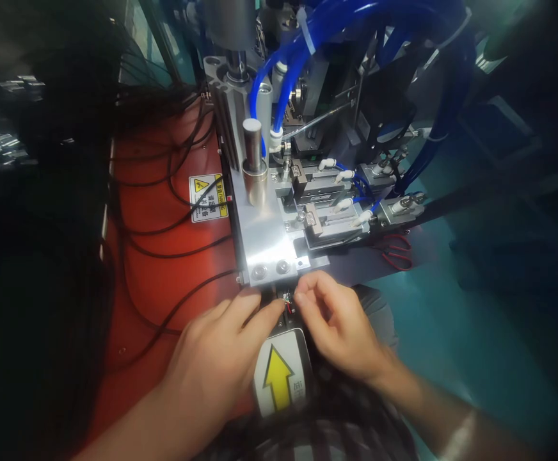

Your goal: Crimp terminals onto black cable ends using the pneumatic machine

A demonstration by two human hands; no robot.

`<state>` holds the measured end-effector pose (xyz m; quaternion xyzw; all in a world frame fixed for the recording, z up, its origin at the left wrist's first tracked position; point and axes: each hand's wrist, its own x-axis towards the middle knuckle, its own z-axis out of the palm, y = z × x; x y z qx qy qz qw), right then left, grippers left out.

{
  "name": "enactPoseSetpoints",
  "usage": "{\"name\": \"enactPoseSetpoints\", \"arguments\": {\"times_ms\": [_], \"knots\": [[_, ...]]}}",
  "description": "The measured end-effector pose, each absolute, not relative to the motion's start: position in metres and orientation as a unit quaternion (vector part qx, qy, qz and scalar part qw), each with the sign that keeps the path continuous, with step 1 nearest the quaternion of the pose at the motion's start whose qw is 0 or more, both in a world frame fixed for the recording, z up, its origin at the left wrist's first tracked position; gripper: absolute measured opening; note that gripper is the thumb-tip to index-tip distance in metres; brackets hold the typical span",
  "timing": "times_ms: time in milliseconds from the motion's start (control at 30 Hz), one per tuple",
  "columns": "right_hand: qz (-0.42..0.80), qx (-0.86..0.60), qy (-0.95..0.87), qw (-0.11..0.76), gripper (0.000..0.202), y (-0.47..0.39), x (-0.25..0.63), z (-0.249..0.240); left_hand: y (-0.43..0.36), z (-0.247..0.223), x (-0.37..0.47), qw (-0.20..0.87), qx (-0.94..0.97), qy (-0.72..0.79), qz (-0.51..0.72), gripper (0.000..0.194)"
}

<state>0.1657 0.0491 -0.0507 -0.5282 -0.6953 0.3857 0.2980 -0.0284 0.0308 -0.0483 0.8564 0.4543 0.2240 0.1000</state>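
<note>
My left hand [231, 339] lies at the front of a machine fixture, its fingertips partly hidden at the edge of the bright metal plate [269, 246]. Its thumb stretches apart from the index finger, the tip against a small part with thin coloured wires [287, 301]. From the other side my right hand [339, 320] comes in with thumb and index finger pinched together beside those wires. What the pinch holds, if anything, is too small to make out. Below the hands is a white label with a yellow arrow [279, 378] pointing toward the fixture.
A metal cylinder [255, 160] rises from the plate, and clamp blocks with white fittings [336, 218] stand to its right. Blue hoses [379, 16] arch overhead. Black cables [164, 227] cross the red base [164, 275] near a warning sticker [208, 198]. Red-handled scissors [397, 251] lie at right.
</note>
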Motion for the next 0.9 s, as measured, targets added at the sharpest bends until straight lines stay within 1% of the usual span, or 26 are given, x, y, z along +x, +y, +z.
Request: {"name": "enactPoseSetpoints", "arguments": {"times_ms": [100, 233, 667, 900], "knots": [[0.431, -0.546, -0.652, 0.303, 0.011, 0.0476, 0.1629, -0.0535, 0.0316, -0.0481, -0.0281, 0.101, 0.856, 0.454, 0.227, 0.029], [0.46, -0.55, -0.626, 0.306, 0.011, 0.0461, 0.16, -0.0547, 0.0329, -0.0498, -0.0276, 0.1, 0.857, 0.45, 0.231, 0.029], [0.513, -0.56, -0.573, 0.308, 0.015, 0.0467, 0.161, -0.0573, 0.0317, -0.0506, -0.0292, 0.095, 0.857, 0.452, 0.23, 0.03], [0.515, -0.564, -0.566, 0.31, 0.015, 0.048, 0.1599, -0.0561, 0.0319, -0.0506, -0.0273, 0.104, 0.855, 0.452, 0.23, 0.029]]}}
